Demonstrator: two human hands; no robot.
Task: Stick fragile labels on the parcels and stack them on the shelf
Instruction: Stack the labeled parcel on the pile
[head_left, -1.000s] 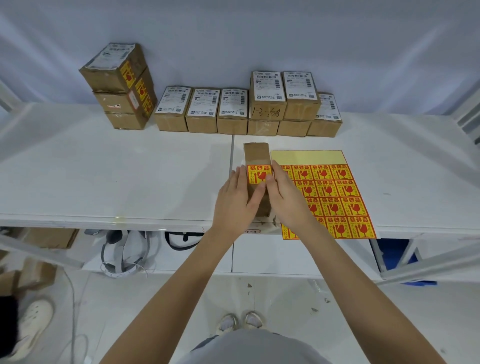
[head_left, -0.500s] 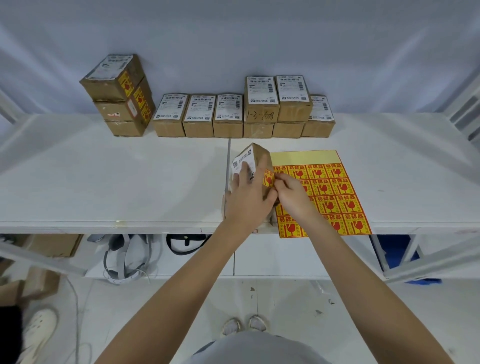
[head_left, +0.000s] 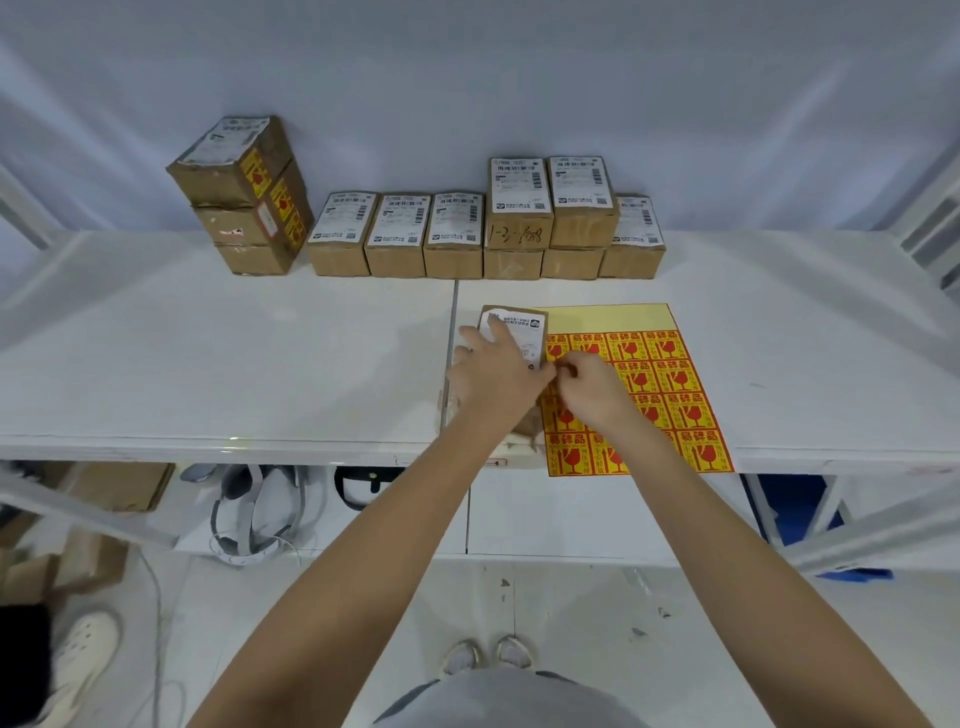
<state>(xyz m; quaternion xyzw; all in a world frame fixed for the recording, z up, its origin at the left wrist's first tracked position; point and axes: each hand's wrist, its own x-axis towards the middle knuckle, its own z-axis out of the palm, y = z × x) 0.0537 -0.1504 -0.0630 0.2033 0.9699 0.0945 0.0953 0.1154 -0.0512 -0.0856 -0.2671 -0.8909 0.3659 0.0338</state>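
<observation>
A parcel lies at the front of the white shelf, shipping label up, touching the left edge of the yellow sticker sheet. The left hand rests on it, fingers spread and curled over its top and far side. The right hand, fingers curled, pinches at the parcel's right edge, most likely pressing down a fragile label; the label itself is hidden. The labelling step looks nearly finished. Next comes a firm two-sided hold and a lift to the labelled stack at the back left, beside the row of parcels. A second ago the parcel showed its plain side with a fresh label on top; half a second ago it was tipped on edge; now it has been rolled flat.
</observation>
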